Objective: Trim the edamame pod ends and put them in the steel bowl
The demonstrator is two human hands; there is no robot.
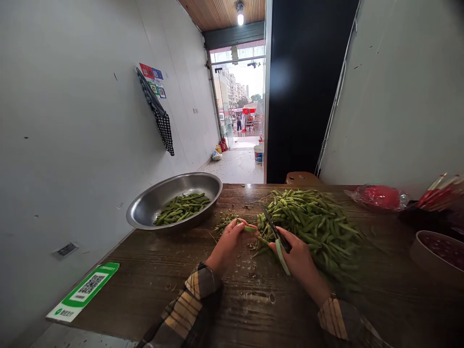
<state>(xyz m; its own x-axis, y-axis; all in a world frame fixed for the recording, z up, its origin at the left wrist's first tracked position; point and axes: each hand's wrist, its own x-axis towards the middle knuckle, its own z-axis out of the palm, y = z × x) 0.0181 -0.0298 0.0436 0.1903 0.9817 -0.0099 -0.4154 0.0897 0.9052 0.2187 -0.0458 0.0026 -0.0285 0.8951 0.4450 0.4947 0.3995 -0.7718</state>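
Plaid sleeves (183, 309) sit closest to us. Our left hand (229, 241) pinches a green pod (249, 229) between narrowed fingers; our right hand (299, 256) grips scissors (282, 257), blades pointing away from us. We have a pile of pods (311, 215) beyond and right of the right fingers, green scraps (224, 222) just past the left fingers, and a steel bowl (142, 207) of pods farther off to their left.

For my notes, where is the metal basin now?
In the head view, the metal basin is at the far left of the wooden table, beyond the left hand, left of the edamame pile.
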